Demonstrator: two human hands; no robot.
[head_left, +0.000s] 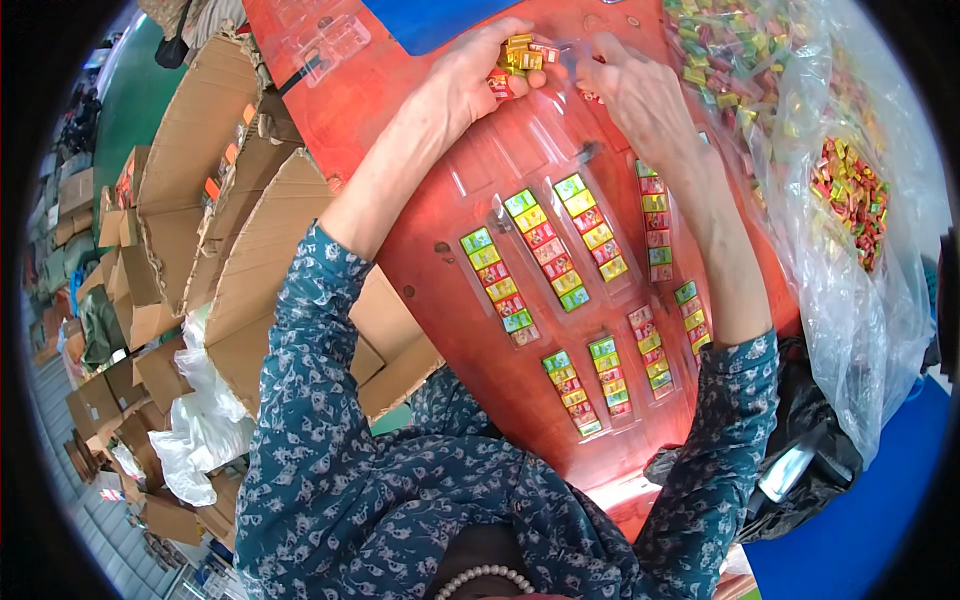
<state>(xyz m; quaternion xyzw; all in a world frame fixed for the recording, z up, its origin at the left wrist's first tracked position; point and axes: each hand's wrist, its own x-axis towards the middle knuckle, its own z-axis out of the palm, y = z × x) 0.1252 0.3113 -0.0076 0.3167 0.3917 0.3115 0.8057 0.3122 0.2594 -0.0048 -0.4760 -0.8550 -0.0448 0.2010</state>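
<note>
Cupped at the far end of the table, my left hand point(480, 75) holds several small wrapped sweets point(522, 56), yellow and red. Close to its right, my right hand point(635, 95) has its fingers bent together over a clear plastic tray; what they pinch is hidden. A red piece point(590, 97) shows just under those fingers. Nearer to me, clear trays carry rows of green, yellow and red sweets point(545, 248). Some clear tray slots point(470, 165) below my left wrist hold nothing.
The red table point(420, 235) bears the trays. At its right stands a big clear plastic bag point(840, 330) of loose sweets point(850, 190). Open cardboard boxes point(265, 260) crowd the left side. A blue sheet point(430, 22) lies at the far edge, and a black bag point(815, 440) sits near my right elbow.
</note>
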